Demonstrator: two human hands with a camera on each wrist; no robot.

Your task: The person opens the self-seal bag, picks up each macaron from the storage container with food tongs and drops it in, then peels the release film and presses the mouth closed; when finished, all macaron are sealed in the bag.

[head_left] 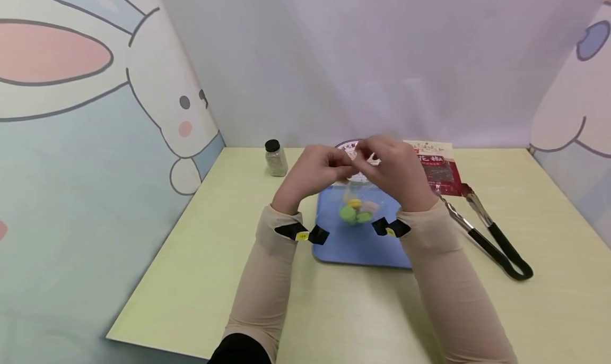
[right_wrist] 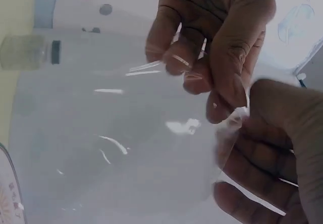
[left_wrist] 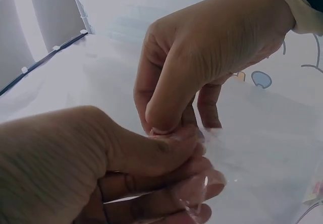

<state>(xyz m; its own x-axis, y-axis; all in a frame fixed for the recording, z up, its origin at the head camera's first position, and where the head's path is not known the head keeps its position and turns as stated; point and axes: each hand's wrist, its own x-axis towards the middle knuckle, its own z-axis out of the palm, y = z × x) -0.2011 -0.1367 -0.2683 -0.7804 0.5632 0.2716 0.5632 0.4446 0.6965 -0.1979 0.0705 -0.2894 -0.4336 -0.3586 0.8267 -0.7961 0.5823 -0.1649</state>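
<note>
In the head view, both hands are raised and meet over the far part of a blue tray point(head_left: 334, 247). My left hand point(head_left: 315, 167) pinches the top edge of a clear plastic bag point(right_wrist: 116, 118) between thumb and fingers. From the other side, my right hand point(head_left: 396, 170) pinches the same edge, fingertips right beside the left ones. The bag hangs below the hands. Through its lower part show several small rounded pieces: a yellow one point(head_left: 354, 202), a pink one point(head_left: 371, 206) and green ones point(head_left: 348, 214), which look like macarons. Fingers partly hide the pinched edge.
A glass jar with a black lid point(head_left: 275, 159) stands at the back left. A red and cream packet point(head_left: 441, 167) lies at the back right, near black-handled metal tongs point(head_left: 496, 247). A round printed item point(head_left: 347, 145) is partly hidden behind the hands.
</note>
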